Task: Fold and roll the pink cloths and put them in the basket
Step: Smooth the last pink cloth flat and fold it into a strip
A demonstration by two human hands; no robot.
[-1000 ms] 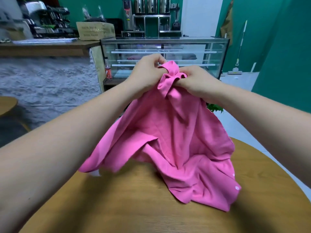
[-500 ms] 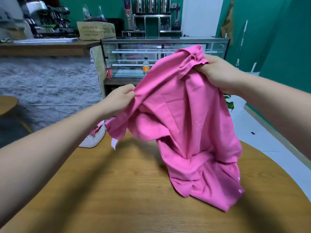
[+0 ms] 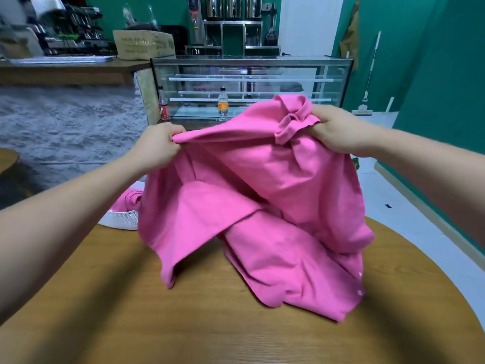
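The pink cloth (image 3: 262,206) is lifted at its top edge, which sags in a line between the two hands. Its lower half lies crumpled on the table (image 3: 183,324), with small white buttons showing at the right hem. A second ago both hands were bunched together on one gathered knot. Since then the left hand (image 3: 157,145) has slid away along the edge, dipped, and come back up nearly level, so the cloth opens out wide between them. The left fingers (image 3: 168,149) are curled tight and pinch the edge. The right hand (image 3: 338,130) grips the gathered wad, its fingers (image 3: 319,115) wrapped round it, with folds poking out above the thumb.

What does that mean for the job? This looks like the spreading-out step — finding an edge before any fold is made. Nothing on this piece is folded or rolled yet, so it is early in its turn. Next, I'd judge, it wants laying flat, with the bunch in the right hand shaken loose, or the fold will go lumpy.

With the cloth drawn aside, the white basket (image 3: 120,219) shows at the table's far left edge, just beside the cloth. A second pink cloth (image 3: 128,200) is already in it. Beyond stands a glass case (image 3: 249,82) with a bottle (image 3: 223,103) inside.
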